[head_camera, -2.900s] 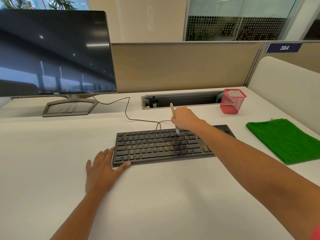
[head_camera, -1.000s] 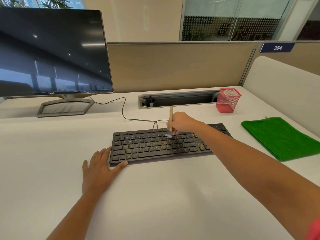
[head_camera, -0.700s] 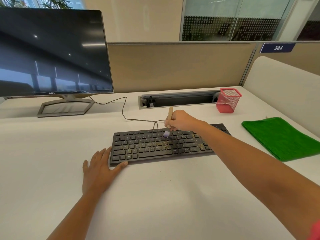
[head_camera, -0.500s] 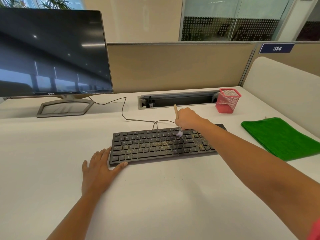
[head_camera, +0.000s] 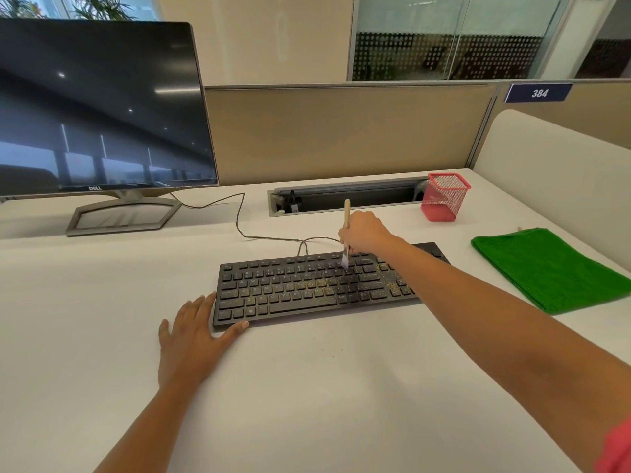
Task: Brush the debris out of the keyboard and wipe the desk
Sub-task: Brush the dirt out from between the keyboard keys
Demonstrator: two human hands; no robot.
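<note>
Black keyboard (head_camera: pixel 307 291) at mid-frame, its right half flecked with yellowish debris (head_camera: pixel 386 285), lies on the white surface (head_camera: pixel 307 387). The right hand (head_camera: pixel 365 233), arm stretched in from lower right, grips a wooden-handled brush (head_camera: pixel 347 216) nearly upright, bristles touching the upper key rows. The left hand (head_camera: pixel 194 339) lies flat, fingers spread, thumb against the keyboard's lower-left corner. A folded green cloth (head_camera: pixel 553 268) sits at right.
</note>
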